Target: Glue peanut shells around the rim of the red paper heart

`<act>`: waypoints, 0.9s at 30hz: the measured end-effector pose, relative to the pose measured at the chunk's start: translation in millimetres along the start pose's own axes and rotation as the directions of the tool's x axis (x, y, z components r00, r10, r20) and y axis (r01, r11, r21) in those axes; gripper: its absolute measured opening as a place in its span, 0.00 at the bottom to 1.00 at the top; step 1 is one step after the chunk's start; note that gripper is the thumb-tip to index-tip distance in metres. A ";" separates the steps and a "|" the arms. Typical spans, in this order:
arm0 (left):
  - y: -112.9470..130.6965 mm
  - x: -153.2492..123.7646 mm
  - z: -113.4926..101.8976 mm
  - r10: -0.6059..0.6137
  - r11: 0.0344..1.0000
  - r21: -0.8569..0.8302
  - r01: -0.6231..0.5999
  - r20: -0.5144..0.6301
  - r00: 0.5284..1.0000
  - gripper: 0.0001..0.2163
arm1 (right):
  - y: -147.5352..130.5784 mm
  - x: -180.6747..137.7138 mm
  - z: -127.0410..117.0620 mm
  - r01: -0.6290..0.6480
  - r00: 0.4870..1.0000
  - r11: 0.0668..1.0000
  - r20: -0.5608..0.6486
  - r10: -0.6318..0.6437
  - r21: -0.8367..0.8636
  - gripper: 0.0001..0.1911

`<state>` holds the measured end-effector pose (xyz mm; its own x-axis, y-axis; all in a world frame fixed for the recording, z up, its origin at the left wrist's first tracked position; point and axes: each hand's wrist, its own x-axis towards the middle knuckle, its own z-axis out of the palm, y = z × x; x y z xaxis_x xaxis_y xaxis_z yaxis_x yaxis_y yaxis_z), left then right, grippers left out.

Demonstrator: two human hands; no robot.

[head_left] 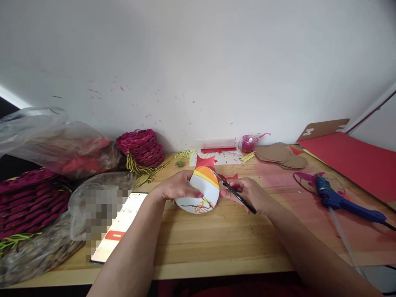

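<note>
My left hand [176, 187] is closed on a round paper cut-out [202, 189], white with orange and yellow bands and a red pointed top. It holds the piece just above the wooden table [216, 243]. My right hand [250, 194] grips a thin black tool [236, 194], which looks like scissors or a craft knife. The tool's tip touches the upper right edge of the cut-out.
A phone [119, 227] showing a timer lies left of my left arm. Plastic bags [55, 144] and stacks of magenta woven pieces [140, 146] fill the left side. A blue glue gun [343, 202], brown card shapes [278, 154], a pink cup [249, 143] and red sheets [355, 161] lie right.
</note>
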<state>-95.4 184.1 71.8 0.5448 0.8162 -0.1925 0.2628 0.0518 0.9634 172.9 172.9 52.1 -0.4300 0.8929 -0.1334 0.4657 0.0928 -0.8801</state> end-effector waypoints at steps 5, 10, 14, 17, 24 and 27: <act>-4.2 0.2 -0.7 -0.023 0.999 0.041 0.022 0.023 0.999 0.21 | -2.8 -2.0 -0.4 0.013 1.000 0.999 -0.016 -0.014 -0.046 0.27; -2.2 1.6 1.0 -0.010 0.985 0.171 0.000 0.062 0.998 0.17 | -1.5 -2.1 0.9 0.049 0.999 0.991 -0.011 -0.051 -0.128 0.27; 0.5 1.5 1.2 -0.030 0.985 0.174 0.018 0.070 0.997 0.14 | 4.8 1.5 -1.5 0.059 0.998 0.988 -0.006 -0.061 -0.146 0.27; -0.2 1.7 0.4 -0.033 0.984 0.177 0.017 0.086 0.996 0.14 | 8.4 4.2 -4.6 0.059 0.998 0.986 0.003 -0.059 -0.154 0.27; -0.7 1.9 -2.6 -0.053 0.987 0.151 0.047 0.038 0.998 0.20 | 1.9 1.0 -3.8 0.058 0.998 0.992 -0.022 -0.061 -0.114 0.27; -1.0 2.6 -5.2 0.013 0.995 0.099 -0.007 -0.059 0.998 0.20 | 0.6 -0.2 -2.9 0.054 0.998 0.998 -0.034 -0.054 -0.015 0.26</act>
<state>-98.4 189.2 71.3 0.5005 0.8492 -0.1685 0.3362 -0.0114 0.9417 175.5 174.1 52.9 -0.4279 0.9011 -0.0701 0.4535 0.1470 -0.8791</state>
